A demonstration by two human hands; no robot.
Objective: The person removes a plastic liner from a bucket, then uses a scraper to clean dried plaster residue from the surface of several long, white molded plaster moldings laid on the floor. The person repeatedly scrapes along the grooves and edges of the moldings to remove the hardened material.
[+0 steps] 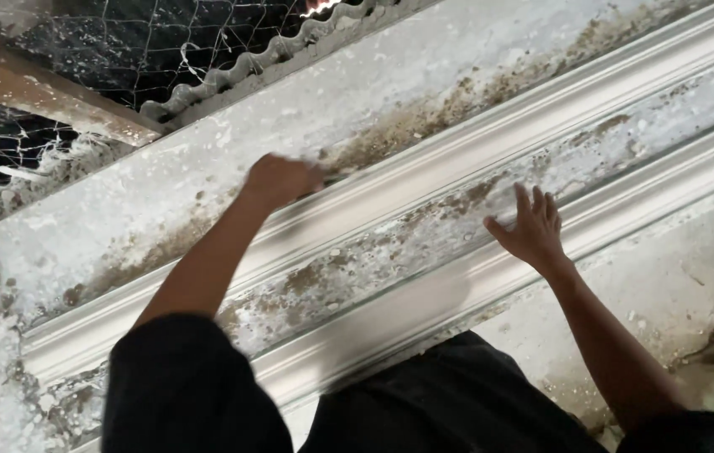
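Keep your right hand [531, 228] spread flat on the white moulding [424, 252]; your left hand [281, 179], fisted near its far edge, rubs evenly.

Thin wire mesh netting [164, 42] stretched over a dark gap at upper left, grey corrugated sheet edge [264, 59] beside it, rusty brown beam [38, 96], rough plaster-spattered concrete floor [675, 277] at right

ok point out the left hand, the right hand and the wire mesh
left hand [283, 179], head view, back of the closed fist
right hand [533, 228], head view, back of the open hand
wire mesh [164, 50], head view, upper-left netting
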